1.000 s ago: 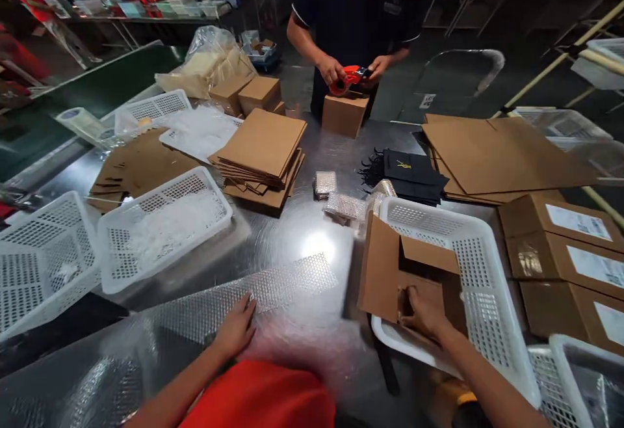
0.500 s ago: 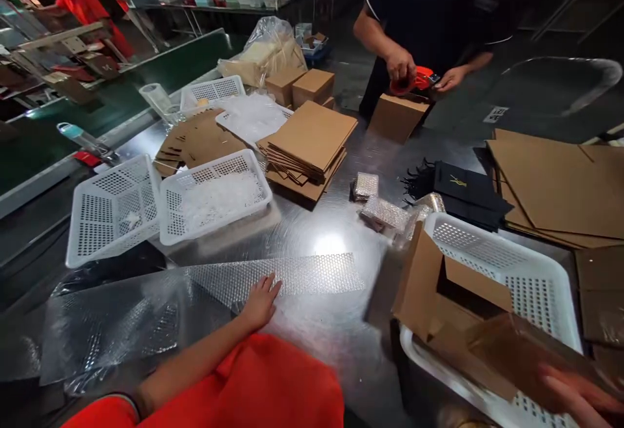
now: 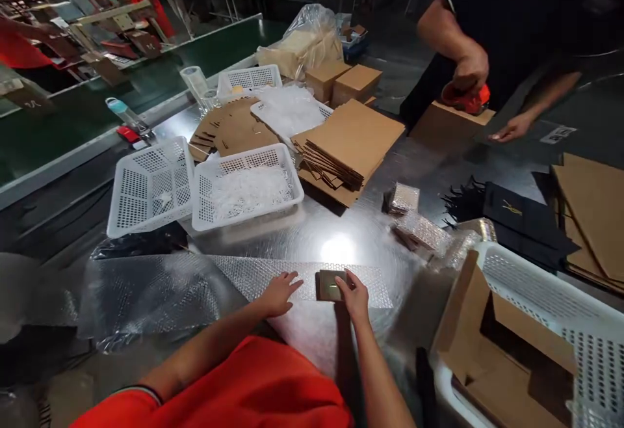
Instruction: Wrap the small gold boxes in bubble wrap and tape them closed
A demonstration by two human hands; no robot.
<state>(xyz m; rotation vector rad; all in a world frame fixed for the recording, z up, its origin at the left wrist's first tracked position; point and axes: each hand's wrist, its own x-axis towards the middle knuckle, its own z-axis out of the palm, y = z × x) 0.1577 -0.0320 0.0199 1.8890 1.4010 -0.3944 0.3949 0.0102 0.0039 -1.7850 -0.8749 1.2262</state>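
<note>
A long strip of clear bubble wrap (image 3: 375, 281) lies flat on the metal table before me. My left hand (image 3: 279, 295) rests on its near edge, fingers spread and holding nothing. My right hand (image 3: 355, 296) grips the right side of a small flat brownish box (image 3: 328, 285), thumb on top. That box is on the strip, just right of my left hand. Further left, the bubble wrap runs into a wider loose sheet (image 3: 151, 291). Several small bubble-wrapped packs (image 3: 423, 230) lie beyond my right hand.
An open carton (image 3: 461, 311) stands in a white basket (image 3: 448, 382) at right. Black bags (image 3: 524, 216) lie behind it. Two white baskets (image 3: 247, 216) (image 3: 146, 187) and stacked cardboard (image 3: 358, 138) are ahead. Across the table a co-worker holds a red tape dispenser (image 3: 468, 99) on a carton.
My right hand has come from above the carton at far right onto the bubble wrap, with the small box in it. The view has turned right. The co-worker's free hand has moved off the tape dispenser.
</note>
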